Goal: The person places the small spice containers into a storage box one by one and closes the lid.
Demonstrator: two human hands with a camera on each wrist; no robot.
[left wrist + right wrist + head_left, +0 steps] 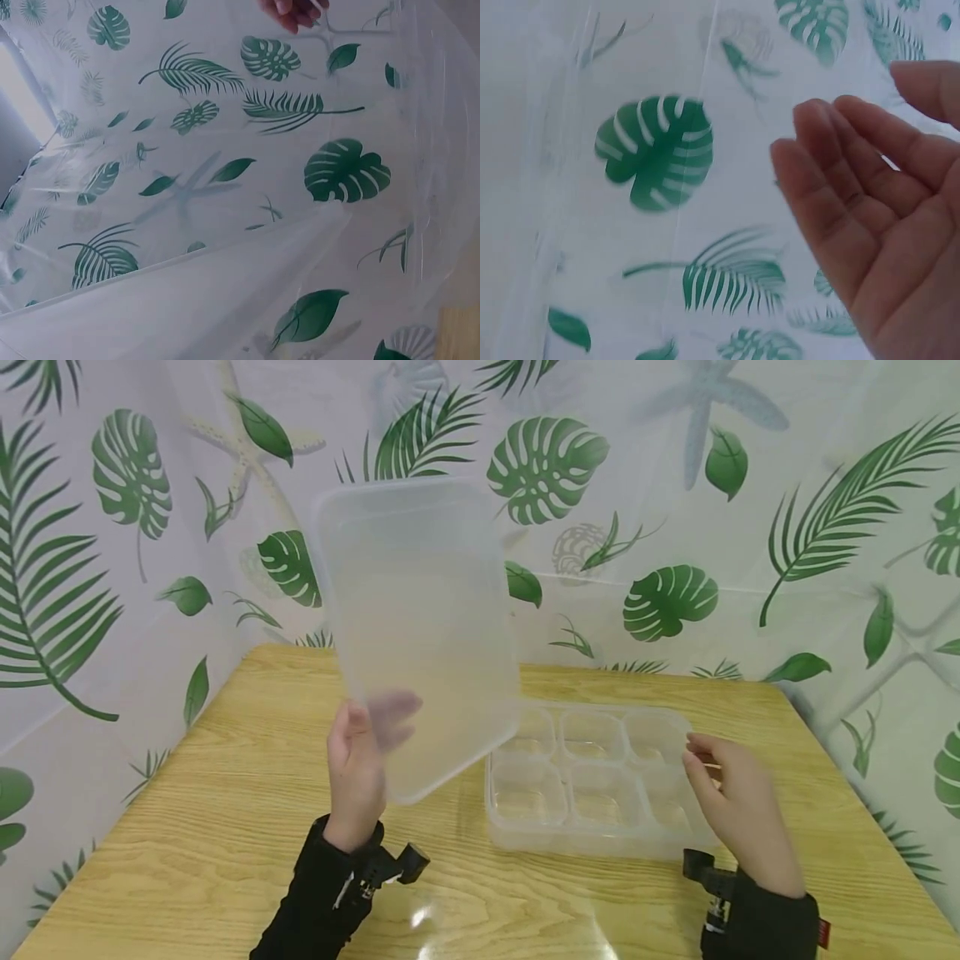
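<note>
My left hand point(360, 758) grips the lower edge of a clear plastic lid point(418, 627) and holds it upright above the wooden table point(225, 810). In the left wrist view the lid point(247, 172) fills the frame, with my fingertips point(296, 11) at the top edge. A clear compartment tray point(592, 781) with six cells lies flat on the table right of the lid. My right hand point(731, 802) hovers at the tray's right end with relaxed fingers, holding nothing. In the right wrist view the right hand point(877, 217) shows an open palm.
Leaf-patterned sheeting point(675, 527) walls in the table at the back and on both sides. Black sleeves with wrist-mounted cameras point(390, 864) sit near the table's front edge. Bare wood lies left of the lid and in front of the tray.
</note>
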